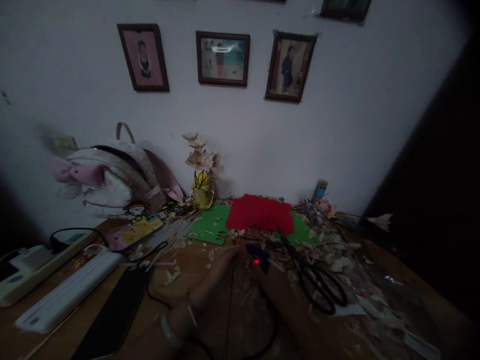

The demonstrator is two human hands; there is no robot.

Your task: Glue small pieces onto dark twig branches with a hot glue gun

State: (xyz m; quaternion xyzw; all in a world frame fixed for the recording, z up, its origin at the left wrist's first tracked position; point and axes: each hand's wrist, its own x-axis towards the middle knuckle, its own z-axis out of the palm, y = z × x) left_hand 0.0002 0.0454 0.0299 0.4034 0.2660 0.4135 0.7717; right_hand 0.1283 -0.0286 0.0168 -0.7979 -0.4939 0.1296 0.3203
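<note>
My right hand (270, 281) is closed around a dark blue hot glue gun (253, 250). A small red light glows on it, and a pale glue stick (276, 264) pokes out of its back end. Just left of the gun is my left hand (226, 259), its fingers drawn together near the nozzle. What they pinch is too dark and small to make out. A bracelet and a pale bangle (170, 331) circle the left wrist. Red paper sheets (258, 214) lie over green sheets (210, 225) beyond both hands. Black-handled scissors (318, 287) rest right of my right hand.
Pale scraps (348, 270) litter the wooden table, thickest at the right. A yellow pot (203, 196) with paper-like flowers stands by the wall. A backpack (112, 175), a power strip (45, 272), a white box (69, 290) and a dark flat object (114, 312) occupy the left.
</note>
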